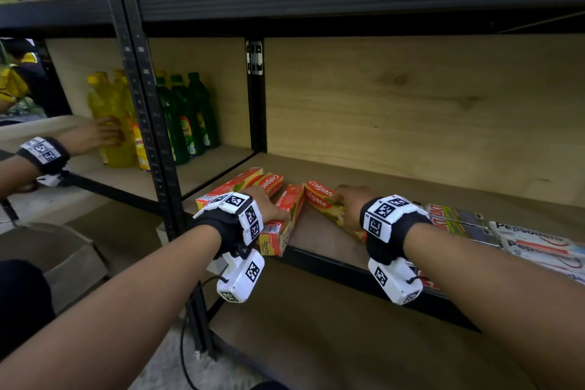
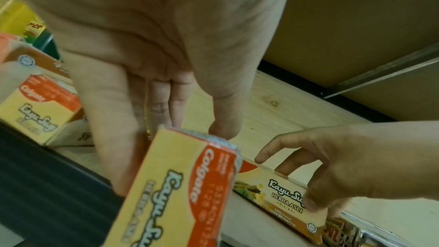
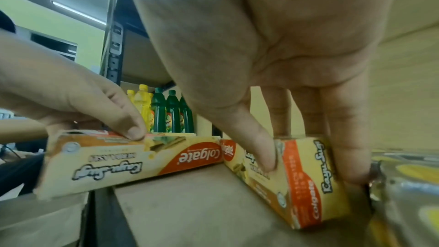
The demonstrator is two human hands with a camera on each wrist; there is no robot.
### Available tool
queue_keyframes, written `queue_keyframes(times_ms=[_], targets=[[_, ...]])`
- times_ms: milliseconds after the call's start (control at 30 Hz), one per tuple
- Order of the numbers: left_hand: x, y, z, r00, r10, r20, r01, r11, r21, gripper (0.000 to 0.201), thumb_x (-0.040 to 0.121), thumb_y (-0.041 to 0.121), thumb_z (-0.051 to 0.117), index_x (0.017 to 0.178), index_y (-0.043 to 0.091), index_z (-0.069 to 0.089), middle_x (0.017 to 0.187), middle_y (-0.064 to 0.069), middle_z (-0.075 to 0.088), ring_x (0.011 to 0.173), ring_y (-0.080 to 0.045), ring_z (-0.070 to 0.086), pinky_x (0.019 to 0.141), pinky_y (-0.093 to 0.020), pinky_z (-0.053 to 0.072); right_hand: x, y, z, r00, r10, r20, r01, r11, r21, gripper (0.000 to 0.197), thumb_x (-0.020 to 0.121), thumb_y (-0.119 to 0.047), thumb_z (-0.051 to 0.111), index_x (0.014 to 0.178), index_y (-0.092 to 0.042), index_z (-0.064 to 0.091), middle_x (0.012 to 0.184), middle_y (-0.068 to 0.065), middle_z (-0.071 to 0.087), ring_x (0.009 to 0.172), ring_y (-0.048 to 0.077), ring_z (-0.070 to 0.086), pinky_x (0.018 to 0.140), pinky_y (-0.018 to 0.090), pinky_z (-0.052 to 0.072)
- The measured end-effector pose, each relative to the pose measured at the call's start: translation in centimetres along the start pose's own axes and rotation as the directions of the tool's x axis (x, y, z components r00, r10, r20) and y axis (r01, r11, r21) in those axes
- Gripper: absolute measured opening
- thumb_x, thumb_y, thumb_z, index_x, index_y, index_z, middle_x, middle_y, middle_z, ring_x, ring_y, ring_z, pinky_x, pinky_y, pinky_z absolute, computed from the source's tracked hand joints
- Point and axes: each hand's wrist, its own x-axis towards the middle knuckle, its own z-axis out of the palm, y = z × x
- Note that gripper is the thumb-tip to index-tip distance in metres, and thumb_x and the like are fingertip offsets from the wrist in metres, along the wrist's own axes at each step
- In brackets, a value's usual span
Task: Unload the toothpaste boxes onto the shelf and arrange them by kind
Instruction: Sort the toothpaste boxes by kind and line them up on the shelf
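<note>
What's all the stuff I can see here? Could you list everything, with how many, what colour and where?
Colgate boxes: four, orange and yellow, on the left part of the wooden shelf; one under each of the wearer's hands.
Pepsodent boxes: at least two, white, far right of the shelf.
Other toothpaste boxes: count unclear, grey with red lettering, between the Colgate and the Pepsodent.
Yellow bottles: several, next bay on the left.
Green bottles: at least three, beside the yellow ones.
Cardboard box: one, brown, on the floor at lower left.
Another person's hand: one, on a yellow bottle.
Left hand: grips a Colgate box.
Right hand: grips another Colgate box.
</note>
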Motion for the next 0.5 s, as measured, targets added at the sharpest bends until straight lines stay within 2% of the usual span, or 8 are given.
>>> queue_keyframes(times_ms=[67, 167, 300, 333, 367, 433, 467, 500], targets=[[0.1, 0.0, 0.0, 1.000, 0.006, 0.003, -0.006, 1.000, 0.013, 0.047, 0.074, 0.058, 0.069, 0.087, 0.014, 0.065, 0.094, -0.007, 0.071, 0.081, -0.021, 0.063, 0.084, -0.034, 0.055, 0.8, 0.4, 0.2, 1.000, 0.022, -0.018, -0.022, 1.000, -0.009, 0.046, 0.093, -0.025, 0.057, 0.137, -0.013, 0.046, 0.131, 0.015, 0.055, 0.115, 0.034, 0.058, 0.091, 0.035, 0.047], [0.2, 0.1, -0.3, 0.998, 0.004, 0.063, -0.007, 0.998, 0.061, 0.054, 0.071, 0.067, 0.064, 0.082, 0.014, 0.068, 0.085, -0.005, 0.072, 0.075, -0.019, 0.068, 0.080, -0.033, 0.057, 2.0, 0.7, 0.3, 0.999, 0.032, 0.002, -0.032, 0.999, -0.042, 0.047, 0.093, -0.018, 0.057, 0.138, -0.011, 0.047, 0.135, 0.012, 0.054, 0.120, 0.031, 0.056, 0.095, 0.032, 0.048], [0.2, 0.0, -0.4, 0.997, 0.020, 0.079, -0.024, 0.998, 0.054, 0.052, 0.071, 0.065, 0.066, 0.084, 0.014, 0.069, 0.089, -0.007, 0.074, 0.085, -0.021, 0.071, 0.082, -0.034, 0.058, 2.7, 1.2, -0.1, 0.996, 0.005, 0.090, 0.008, 0.991, -0.136, 0.047, 0.093, -0.011, 0.054, 0.139, -0.010, 0.048, 0.138, 0.010, 0.053, 0.120, 0.027, 0.057, 0.095, 0.029, 0.050], [0.2, 0.0, -0.4, 0.996, 0.022, 0.081, -0.025, 0.999, 0.045, 0.052, 0.071, 0.064, 0.066, 0.084, 0.014, 0.068, 0.088, -0.007, 0.074, 0.085, -0.021, 0.071, 0.082, -0.034, 0.058, 2.8, 1.4, -0.3, 0.994, 0.000, 0.109, 0.016, 0.990, -0.139, 0.047, 0.093, -0.009, 0.053, 0.140, -0.011, 0.048, 0.139, 0.010, 0.053, 0.117, 0.026, 0.058, 0.088, 0.028, 0.051], [0.2, -0.1, -0.3, 0.997, 0.022, 0.079, -0.024, 0.999, 0.032, 0.052, 0.072, 0.064, 0.067, 0.086, 0.014, 0.068, 0.086, -0.006, 0.073, 0.084, -0.021, 0.071, 0.082, -0.034, 0.058, 2.9, 1.7, -0.5, 0.993, -0.015, 0.118, 0.030, 0.992, -0.126, 0.049, 0.093, -0.007, 0.051, 0.142, -0.012, 0.047, 0.139, 0.010, 0.052, 0.108, 0.024, 0.061, 0.075, 0.024, 0.052], [0.0, -0.3, -0.3, 0.997, 0.024, 0.067, -0.024, 1.000, 0.001, 0.054, 0.071, 0.063, 0.068, 0.089, 0.013, 0.070, 0.086, -0.005, 0.073, 0.083, -0.021, 0.071, 0.082, -0.034, 0.058, 3.3, 2.5, -0.9, 0.991, -0.034, 0.133, 0.044, 0.997, -0.071, 0.054, 0.094, -0.004, 0.048, 0.146, -0.018, 0.043, 0.141, 0.007, 0.050, 0.075, 0.012, 0.056, 0.047, 0.012, 0.041], [-0.2, -0.5, -0.3, 0.998, 0.026, 0.058, -0.025, 1.000, -0.011, 0.054, 0.070, 0.063, 0.068, 0.090, 0.013, 0.071, 0.088, -0.007, 0.074, 0.083, -0.021, 0.071, 0.081, -0.035, 0.058, 3.7, 2.9, -0.9, 0.990, -0.038, 0.139, 0.044, 0.998, -0.039, 0.056, 0.094, -0.002, 0.046, 0.147, -0.021, 0.042, 0.143, 0.006, 0.050, 0.068, 0.008, 0.050, 0.040, 0.010, 0.037], [-0.3, -0.7, -0.3, 0.998, 0.028, 0.050, -0.027, 0.999, -0.024, 0.054, 0.069, 0.062, 0.069, 0.090, 0.012, 0.072, 0.089, -0.007, 0.075, 0.085, -0.021, 0.072, 0.081, -0.035, 0.058, 3.9, 3.2, -1.0, 0.989, -0.037, 0.143, 0.041, 0.999, -0.023, 0.058, 0.094, 0.000, 0.044, 0.147, -0.024, 0.042, 0.143, 0.004, 0.049, 0.071, 0.009, 0.050, 0.040, 0.010, 0.036]])
